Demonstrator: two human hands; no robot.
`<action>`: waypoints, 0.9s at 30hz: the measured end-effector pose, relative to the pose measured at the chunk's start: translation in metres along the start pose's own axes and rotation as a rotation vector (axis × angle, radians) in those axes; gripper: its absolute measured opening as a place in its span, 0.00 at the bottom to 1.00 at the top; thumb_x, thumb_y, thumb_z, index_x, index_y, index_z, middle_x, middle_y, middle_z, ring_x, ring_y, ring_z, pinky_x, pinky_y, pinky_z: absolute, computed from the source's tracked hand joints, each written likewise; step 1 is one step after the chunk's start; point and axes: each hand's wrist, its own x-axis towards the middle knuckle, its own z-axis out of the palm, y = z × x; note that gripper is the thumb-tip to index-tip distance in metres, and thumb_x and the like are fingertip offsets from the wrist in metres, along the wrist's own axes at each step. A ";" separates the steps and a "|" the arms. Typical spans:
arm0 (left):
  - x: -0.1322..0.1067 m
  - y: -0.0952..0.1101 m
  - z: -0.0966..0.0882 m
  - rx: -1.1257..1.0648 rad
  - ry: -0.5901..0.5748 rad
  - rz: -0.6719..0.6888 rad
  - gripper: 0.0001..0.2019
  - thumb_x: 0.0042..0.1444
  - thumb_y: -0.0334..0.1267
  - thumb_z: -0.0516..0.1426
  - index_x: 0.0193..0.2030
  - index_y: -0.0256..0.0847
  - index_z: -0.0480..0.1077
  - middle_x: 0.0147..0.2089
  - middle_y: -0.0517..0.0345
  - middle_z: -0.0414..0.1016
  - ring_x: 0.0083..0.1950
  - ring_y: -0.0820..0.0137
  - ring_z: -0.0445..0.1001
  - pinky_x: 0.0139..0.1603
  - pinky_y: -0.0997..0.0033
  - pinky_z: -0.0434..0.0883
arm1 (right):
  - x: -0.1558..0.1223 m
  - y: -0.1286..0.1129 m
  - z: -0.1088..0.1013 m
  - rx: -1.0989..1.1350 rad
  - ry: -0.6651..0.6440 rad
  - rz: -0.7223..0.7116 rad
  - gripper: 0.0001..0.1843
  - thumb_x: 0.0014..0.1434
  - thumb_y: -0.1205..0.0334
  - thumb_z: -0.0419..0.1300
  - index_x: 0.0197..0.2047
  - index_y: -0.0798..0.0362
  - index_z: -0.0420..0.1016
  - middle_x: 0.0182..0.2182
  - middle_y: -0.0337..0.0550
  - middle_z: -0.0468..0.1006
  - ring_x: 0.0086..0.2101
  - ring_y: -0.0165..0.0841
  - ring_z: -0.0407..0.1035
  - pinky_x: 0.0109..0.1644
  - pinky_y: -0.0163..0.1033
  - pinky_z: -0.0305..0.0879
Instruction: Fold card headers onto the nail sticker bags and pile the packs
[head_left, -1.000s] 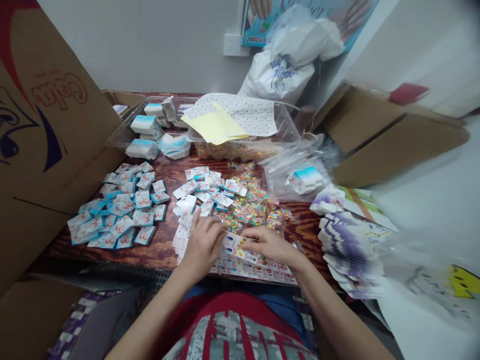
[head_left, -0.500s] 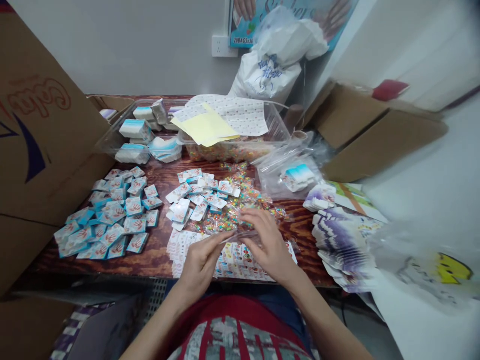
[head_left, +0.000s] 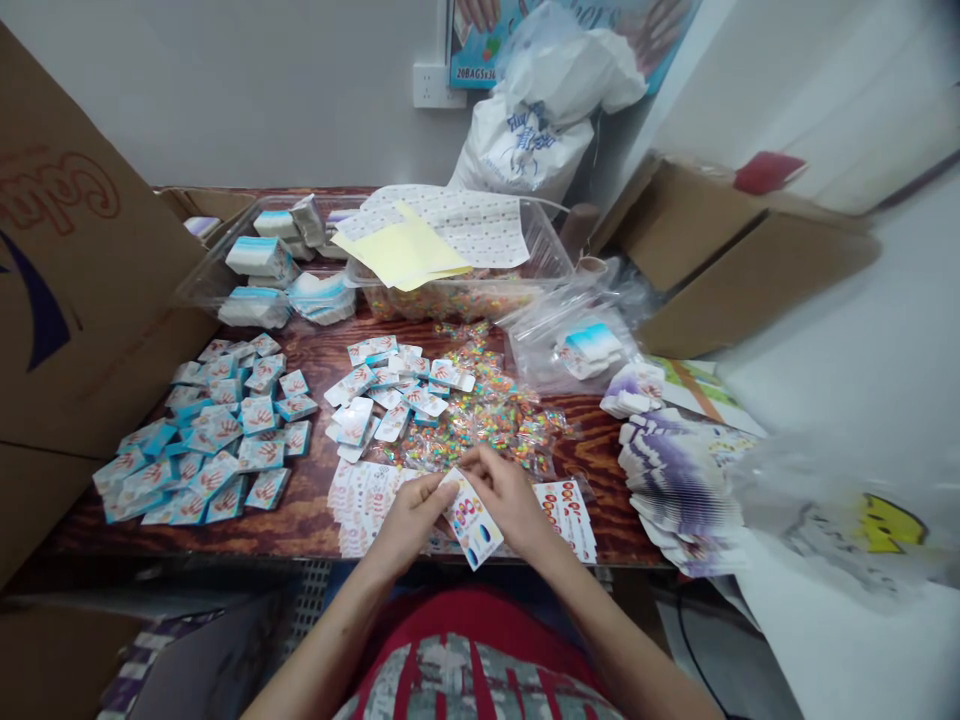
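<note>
A small white sticker sheet (head_left: 472, 522) with colourful oval prints is held tilted between both hands, over the front of the table. My left hand (head_left: 411, 515) pinches its upper left side between thumb and fingers. At its upper right, my right hand (head_left: 508, 495) has its fingers closed on the sheet's edge; whether anything else is in them is hidden. Beneath the hands lie fanned rows of printed sticker sheets (head_left: 367, 500). Just beyond, small clear packets of multicoloured bits (head_left: 480, 420) are heaped beside a pile of small white-and-blue boxes (head_left: 390, 385).
A larger pile of small boxes (head_left: 217, 440) lies left, beside a big carton (head_left: 97, 290). Clear plastic tubs (head_left: 450, 290) stand at the back with papers on top. Purple-white cards (head_left: 675, 485) are stacked right, near a clear bag (head_left: 532, 350) and an open carton (head_left: 720, 250).
Both hands have drawn back from the clear packets towards me. A sticker sheet now shows between them, and the view has shifted slightly.
</note>
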 end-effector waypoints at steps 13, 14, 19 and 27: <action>-0.011 0.005 0.005 0.218 -0.023 0.142 0.20 0.63 0.54 0.50 0.34 0.38 0.69 0.28 0.58 0.72 0.27 0.70 0.71 0.30 0.72 0.69 | 0.008 0.012 -0.017 0.331 -0.188 0.164 0.20 0.61 0.44 0.55 0.36 0.54 0.74 0.24 0.41 0.75 0.23 0.32 0.68 0.27 0.36 0.62; -0.010 0.003 0.003 0.188 0.003 0.092 0.21 0.61 0.56 0.51 0.32 0.38 0.68 0.26 0.59 0.71 0.25 0.70 0.71 0.27 0.72 0.69 | 0.015 0.017 -0.021 0.186 -0.072 0.122 0.19 0.63 0.47 0.53 0.36 0.54 0.74 0.27 0.43 0.76 0.27 0.34 0.69 0.29 0.37 0.63; -0.001 -0.004 -0.002 0.085 0.064 0.001 0.23 0.54 0.61 0.55 0.30 0.39 0.66 0.24 0.60 0.72 0.20 0.72 0.69 0.22 0.73 0.67 | 0.045 0.042 -0.032 -0.597 0.336 -0.113 0.06 0.60 0.64 0.55 0.36 0.53 0.73 0.44 0.52 0.72 0.47 0.46 0.63 0.50 0.49 0.61; 0.007 -0.007 -0.013 0.120 0.150 0.055 0.20 0.56 0.58 0.52 0.29 0.42 0.60 0.21 0.66 0.63 0.19 0.75 0.62 0.21 0.75 0.61 | 0.037 0.058 -0.045 -0.328 0.304 -0.156 0.08 0.58 0.59 0.58 0.28 0.50 0.69 0.30 0.42 0.72 0.34 0.39 0.66 0.41 0.43 0.61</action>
